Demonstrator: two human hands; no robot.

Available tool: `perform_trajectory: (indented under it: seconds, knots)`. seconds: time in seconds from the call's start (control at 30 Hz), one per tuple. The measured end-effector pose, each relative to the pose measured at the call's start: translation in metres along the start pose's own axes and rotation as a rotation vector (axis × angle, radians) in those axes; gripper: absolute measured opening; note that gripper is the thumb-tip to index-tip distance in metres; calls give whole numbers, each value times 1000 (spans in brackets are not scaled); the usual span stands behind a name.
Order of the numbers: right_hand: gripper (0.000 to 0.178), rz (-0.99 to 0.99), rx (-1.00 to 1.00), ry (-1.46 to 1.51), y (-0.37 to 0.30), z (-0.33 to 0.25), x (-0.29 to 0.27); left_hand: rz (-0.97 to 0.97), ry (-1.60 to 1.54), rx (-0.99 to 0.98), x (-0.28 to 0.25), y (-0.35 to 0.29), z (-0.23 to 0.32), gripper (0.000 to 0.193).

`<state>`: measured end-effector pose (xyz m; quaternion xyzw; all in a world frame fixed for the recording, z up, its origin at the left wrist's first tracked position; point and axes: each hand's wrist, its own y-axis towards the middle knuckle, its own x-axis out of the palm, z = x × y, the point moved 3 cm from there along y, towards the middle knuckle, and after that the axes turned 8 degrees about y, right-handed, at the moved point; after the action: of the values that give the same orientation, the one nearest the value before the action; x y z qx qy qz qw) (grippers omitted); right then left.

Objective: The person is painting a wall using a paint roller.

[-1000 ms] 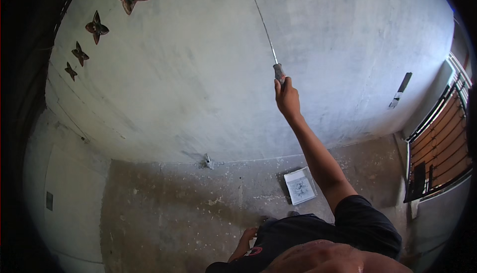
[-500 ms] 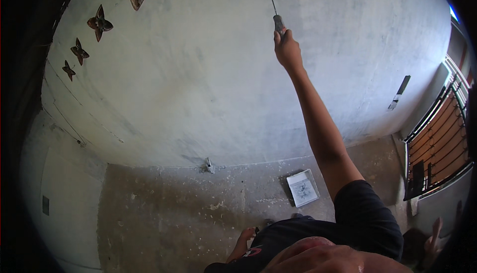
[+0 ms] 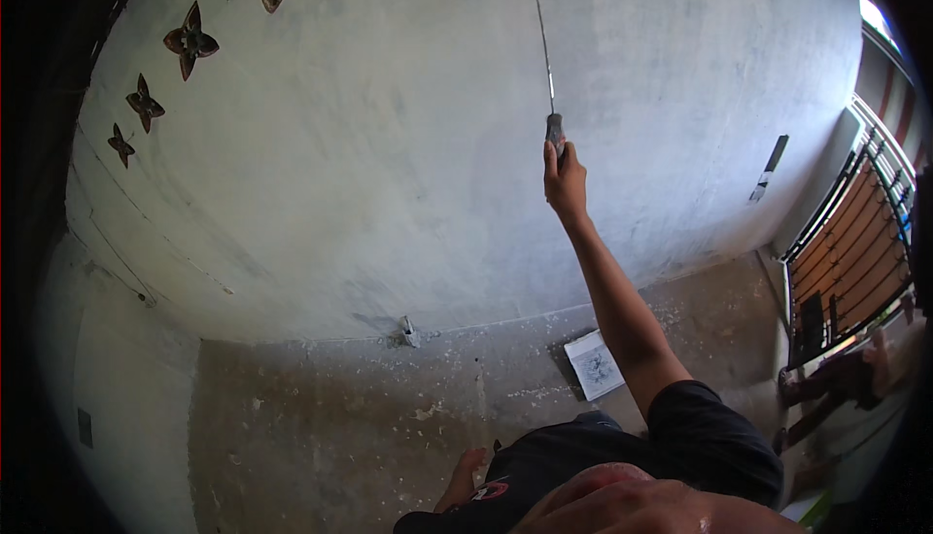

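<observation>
The right hand (image 3: 566, 180) grips a rod handle (image 3: 554, 127); the left hand's (image 3: 471, 461) grip cannot be told; the far wall (image 3: 418, 116) seems mostly whitened, grey patches (image 3: 371, 319) remaining

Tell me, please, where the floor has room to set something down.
The widest open floor, flecked with pale spots, lies between the left wall and the person's left hand. A smaller patch sits between the right forearm and the barred gate. It is crowded around the paint tray, partly hidden by that forearm, and below the gate, where another person shows.
</observation>
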<state>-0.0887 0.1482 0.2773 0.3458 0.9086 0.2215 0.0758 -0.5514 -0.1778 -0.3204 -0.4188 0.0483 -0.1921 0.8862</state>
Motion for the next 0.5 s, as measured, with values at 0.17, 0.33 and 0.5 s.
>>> perform_trajectory:
  seconds: [0.17, 0.33, 0.5]
  knots:
    - [37, 43, -41, -77, 37, -6, -14, 118, 447, -72, -18, 9, 19, 46]
    - [40, 75, -124, -221, 96, -44, -33, 93, 471, -61, -25, 21, 30, 46]
    - [43, 24, -100, -169, 98, -85, -33, 144, 488, -81, -37, 22, 41, 45]
